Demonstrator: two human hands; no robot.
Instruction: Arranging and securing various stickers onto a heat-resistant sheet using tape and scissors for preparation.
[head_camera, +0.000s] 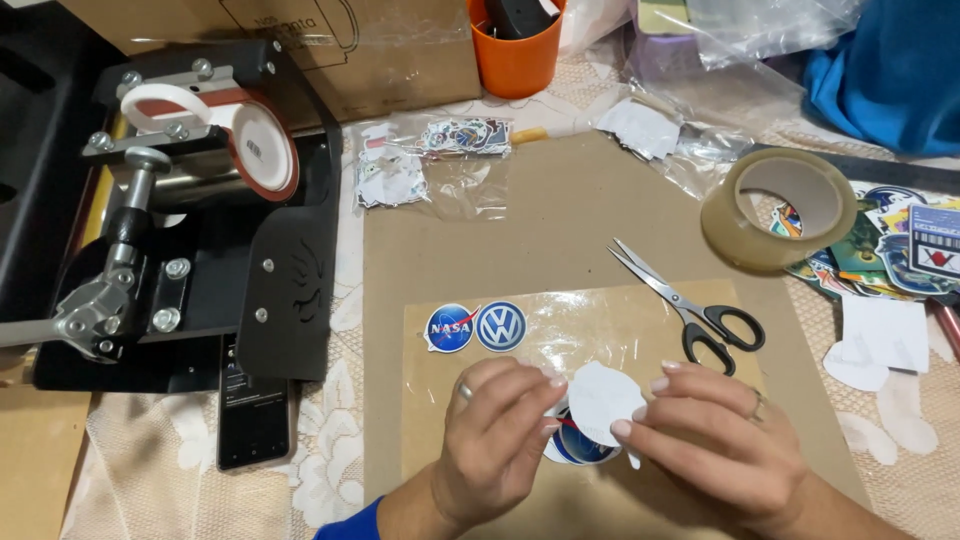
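Note:
Both my hands meet low in the middle of the view over a clear plastic sheet (590, 320) on a cardboard board (560, 215). My left hand (495, 425) and my right hand (715, 430) pinch a round sticker (600, 400) whose white backing faces up, its blue edge showing below. Two round blue stickers (475, 327) lie stuck side by side on the sheet, up and left of my hands. Black-handled scissors (690, 305) lie just above my right hand.
A black mug heat press (200, 200) with a white mug stands at the left, a dark phone (252, 410) beside it. A roll of clear tape (778, 210), loose stickers (890, 245), a sticker bag (430, 160) and an orange cup (515, 50) surround the board.

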